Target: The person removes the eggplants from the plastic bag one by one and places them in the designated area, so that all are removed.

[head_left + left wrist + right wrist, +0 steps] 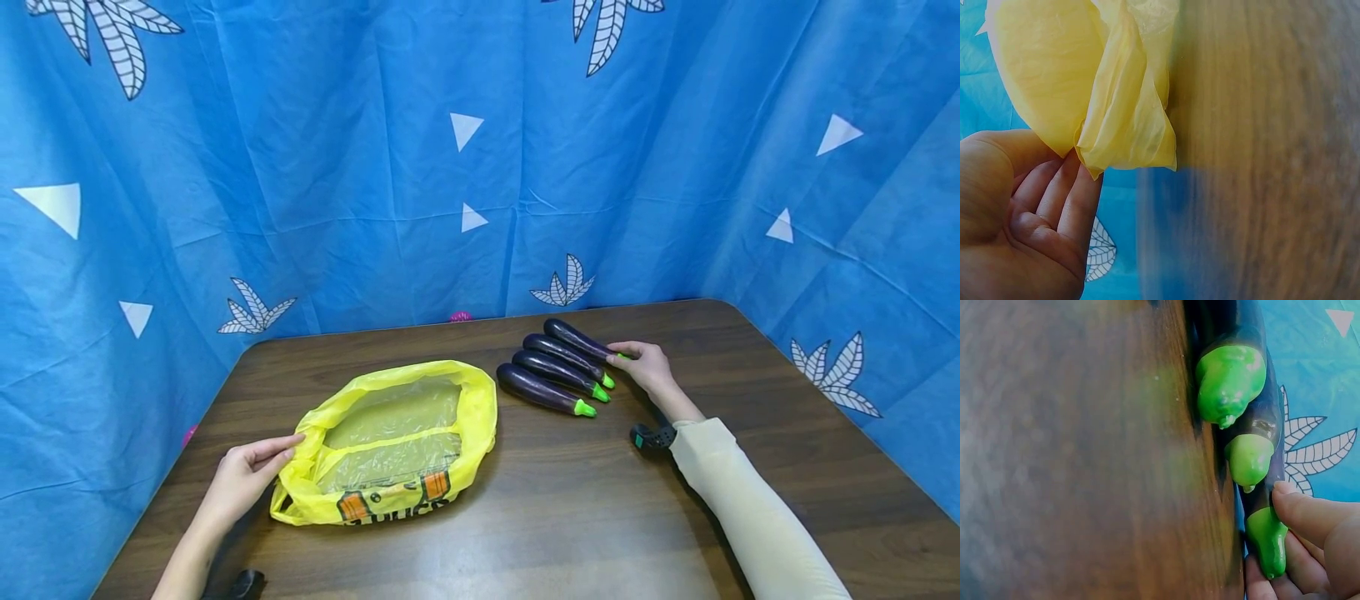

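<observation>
My left hand (243,479) pinches the left rim of a yellow plastic bag (477,425), which lies on the table with its mouth spread wide. In the left wrist view the folded bag edge (1124,125) is caught between thumb and fingers. Toward the back right, my right hand (647,365) grips the stem end of the farthest eggplant (572,335), thumb on one side and fingers on the other. Its green cap (1267,540) shows between them in the right wrist view. Several dark purple eggplants lie side by side, the nearest eggplant (536,389) close to the bag's right edge.
The brown wooden table (540,517) has a blue patterned curtain (337,167) behind it and along both sides. A black strap with a small device (652,437) is on the right wrist. Orange and black print (393,500) marks the bag's front.
</observation>
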Motion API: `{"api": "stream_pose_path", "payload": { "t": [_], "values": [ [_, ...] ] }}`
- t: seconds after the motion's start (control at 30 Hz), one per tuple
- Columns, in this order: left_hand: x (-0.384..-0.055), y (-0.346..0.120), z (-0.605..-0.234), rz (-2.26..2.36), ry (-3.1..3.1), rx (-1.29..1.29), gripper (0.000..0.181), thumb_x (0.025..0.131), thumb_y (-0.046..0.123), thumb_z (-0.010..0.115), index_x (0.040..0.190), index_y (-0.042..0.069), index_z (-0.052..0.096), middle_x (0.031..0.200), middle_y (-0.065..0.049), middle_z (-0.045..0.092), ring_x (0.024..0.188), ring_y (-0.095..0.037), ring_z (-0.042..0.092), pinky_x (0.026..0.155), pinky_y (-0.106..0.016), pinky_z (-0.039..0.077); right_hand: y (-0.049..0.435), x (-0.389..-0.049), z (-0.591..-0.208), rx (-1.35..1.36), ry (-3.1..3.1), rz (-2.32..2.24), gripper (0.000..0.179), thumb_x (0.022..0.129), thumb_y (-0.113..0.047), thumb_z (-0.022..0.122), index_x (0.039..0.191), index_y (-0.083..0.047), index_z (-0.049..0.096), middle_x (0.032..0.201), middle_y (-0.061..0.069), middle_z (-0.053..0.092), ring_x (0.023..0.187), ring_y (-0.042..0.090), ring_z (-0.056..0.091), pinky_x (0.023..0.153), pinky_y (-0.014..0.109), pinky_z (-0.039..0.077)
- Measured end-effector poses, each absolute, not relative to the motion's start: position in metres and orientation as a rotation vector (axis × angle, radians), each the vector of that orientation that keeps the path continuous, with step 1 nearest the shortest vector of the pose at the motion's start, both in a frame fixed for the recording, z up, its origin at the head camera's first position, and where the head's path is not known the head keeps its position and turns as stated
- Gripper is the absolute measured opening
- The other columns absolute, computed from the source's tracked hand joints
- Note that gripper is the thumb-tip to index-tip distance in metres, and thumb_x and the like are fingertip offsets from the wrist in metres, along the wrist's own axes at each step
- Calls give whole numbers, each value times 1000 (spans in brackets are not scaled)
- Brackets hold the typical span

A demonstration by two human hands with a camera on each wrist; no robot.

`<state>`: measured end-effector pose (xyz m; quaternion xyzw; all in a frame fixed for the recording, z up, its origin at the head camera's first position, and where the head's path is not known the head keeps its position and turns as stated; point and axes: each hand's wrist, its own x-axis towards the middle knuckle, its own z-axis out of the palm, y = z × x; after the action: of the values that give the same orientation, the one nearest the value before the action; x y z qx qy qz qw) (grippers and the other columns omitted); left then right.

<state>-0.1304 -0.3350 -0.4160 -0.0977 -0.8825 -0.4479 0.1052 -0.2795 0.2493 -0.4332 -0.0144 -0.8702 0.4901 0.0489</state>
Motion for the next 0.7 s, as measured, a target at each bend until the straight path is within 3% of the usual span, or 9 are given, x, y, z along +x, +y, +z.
{"api": "stream_pose_path", "payload": {
  "t": [0.4,0.7],
  "values": [
    [-132,-334,-416,-1298,-2564,-324,24,91,3,61,111,-10,64,108,-22,63,95,7,54,72,-12,48,251,-277,-427,-18,-2696,1444,36,92,-19,62,121,3,60,128,25,50,122,42,37,98,57,31],
    [-133,-333,-416,-1285,-2451,-342,55,93,3,57,144,4,35,122,-29,53,102,5,53,77,-11,46,251,-270,-418,25,-2624,1472,40,95,-19,56,128,4,54,129,24,49,119,40,41,94,52,38]
  ]
}}
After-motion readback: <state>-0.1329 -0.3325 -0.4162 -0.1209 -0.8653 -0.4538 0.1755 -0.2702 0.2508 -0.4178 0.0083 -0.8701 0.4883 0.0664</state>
